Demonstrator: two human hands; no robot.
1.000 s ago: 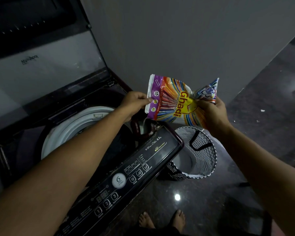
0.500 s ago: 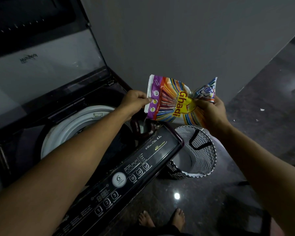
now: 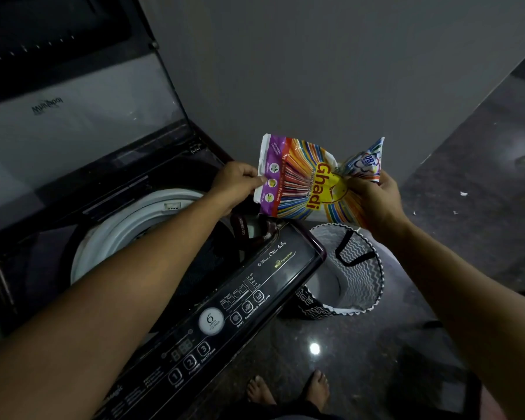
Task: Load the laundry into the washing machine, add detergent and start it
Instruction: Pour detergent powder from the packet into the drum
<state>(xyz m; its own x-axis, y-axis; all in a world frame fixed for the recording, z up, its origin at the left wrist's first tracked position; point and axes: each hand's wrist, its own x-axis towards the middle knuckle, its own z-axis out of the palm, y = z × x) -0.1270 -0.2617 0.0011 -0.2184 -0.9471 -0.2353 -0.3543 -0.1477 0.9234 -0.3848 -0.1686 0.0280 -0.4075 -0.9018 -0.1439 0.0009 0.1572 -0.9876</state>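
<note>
Laundry basket [image 3: 361, 268] beside washing machine [image 3: 273, 268]

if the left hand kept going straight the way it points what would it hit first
The left hand pinches the colourful plastic detergent packet; past it, probably the grey wall.

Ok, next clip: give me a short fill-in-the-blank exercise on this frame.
1. The left hand and right hand hold a detergent packet branded ____.
2. The washing machine lid is ____.
3. The zigzag basket stands on the ____.
Missing words: Ghadi; open; floor.
</note>
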